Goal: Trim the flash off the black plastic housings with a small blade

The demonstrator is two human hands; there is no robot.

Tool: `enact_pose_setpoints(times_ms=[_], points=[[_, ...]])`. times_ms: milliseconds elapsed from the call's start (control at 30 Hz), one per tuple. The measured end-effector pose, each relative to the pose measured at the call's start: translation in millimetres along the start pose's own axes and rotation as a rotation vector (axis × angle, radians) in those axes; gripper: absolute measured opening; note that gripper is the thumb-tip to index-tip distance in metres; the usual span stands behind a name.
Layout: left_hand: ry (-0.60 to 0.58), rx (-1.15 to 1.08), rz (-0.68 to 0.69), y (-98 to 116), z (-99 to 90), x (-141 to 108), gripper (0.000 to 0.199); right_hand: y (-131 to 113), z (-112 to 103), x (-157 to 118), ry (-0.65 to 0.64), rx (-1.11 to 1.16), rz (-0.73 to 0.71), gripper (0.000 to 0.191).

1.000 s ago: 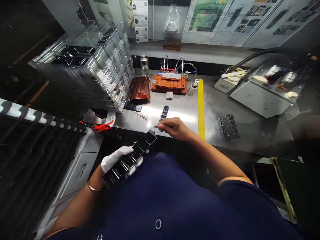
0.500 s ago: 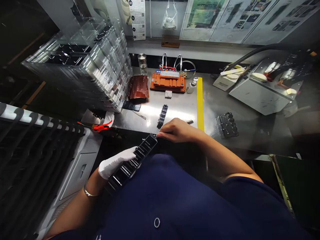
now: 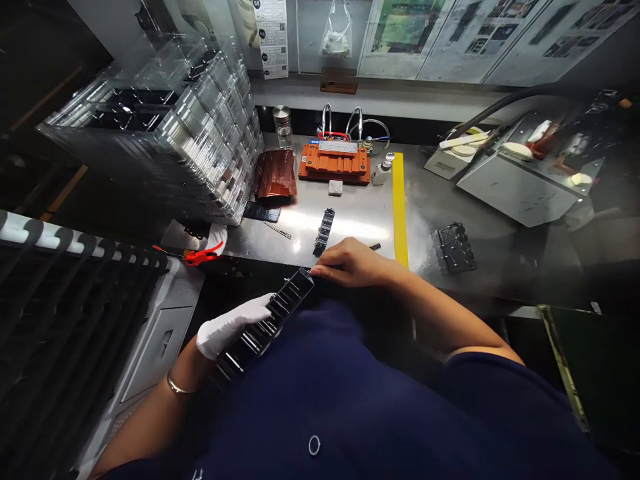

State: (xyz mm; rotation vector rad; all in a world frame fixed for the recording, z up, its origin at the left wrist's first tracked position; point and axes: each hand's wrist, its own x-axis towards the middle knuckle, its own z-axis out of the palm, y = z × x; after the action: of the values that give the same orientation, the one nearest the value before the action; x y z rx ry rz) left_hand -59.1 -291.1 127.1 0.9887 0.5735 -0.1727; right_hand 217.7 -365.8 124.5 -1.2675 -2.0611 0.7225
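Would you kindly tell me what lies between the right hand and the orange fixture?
The head view shows a black strip, then a small pale block, between the right hand and orange fixture.

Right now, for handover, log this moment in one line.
left hand: gloved, holds black slotted part | right hand: bare, at part's far end

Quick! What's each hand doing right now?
Left hand: closed around the long black slotted part.
Right hand: pinched shut at that part's upper end; can't tell if it's holding anything.
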Motion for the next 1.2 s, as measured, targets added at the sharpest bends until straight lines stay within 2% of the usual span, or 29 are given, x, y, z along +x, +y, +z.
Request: enact_pose_setpoints(times_ms=[100, 300, 400, 533, 633, 767, 967, 1200], points=[[0.024, -0.012, -0.015, -0.9, 0.9, 0.9, 0.057, 0.1, 2.3, 2.7, -0.011, -0.010, -0.016, 0.047], [0.025, -0.159, 0.025, -7.7, -8.7, -5.9, 0.058, 1.3, 10.1, -8.4, -0.156, 0.047, -0.029, 0.046], [0.046, -0.142, 0.045, -4.6, -7.9, -9.1, 0.060, -0.1, 11.9, -8.8, -0.062, 0.141, -0.027, 0.044], [0.106, -0.074, 0.078, 2.3, -2.1, -6.6, 0.059, -4.5, 17.7, 2.3, 0.225, 0.108, 0.058, 0.048], [0.149, -0.024, 0.098, 3.4, -1.1, -2.1, 0.056, -6.9, 30.2, 13.9, 0.405, 0.073, 0.141, 0.049], [0.233, 0.003, 0.095, 3.7, -1.2, 1.4, 0.050, -9.1, 48.8, 26.0, 0.535, 0.053, 0.218, 0.049], [0.325, 0.078, 0.098, 7.6, 2.6, 1.3, 0.052, -14.4, 59.0, 30.8, 0.524, 0.041, 0.244, 0.046], [0.326, 0.119, 0.083, 9.1, 4.6, 1.7, 0.056, -18.9, 61.0, 26.1, 0.495, -0.050, 0.211, 0.045]])
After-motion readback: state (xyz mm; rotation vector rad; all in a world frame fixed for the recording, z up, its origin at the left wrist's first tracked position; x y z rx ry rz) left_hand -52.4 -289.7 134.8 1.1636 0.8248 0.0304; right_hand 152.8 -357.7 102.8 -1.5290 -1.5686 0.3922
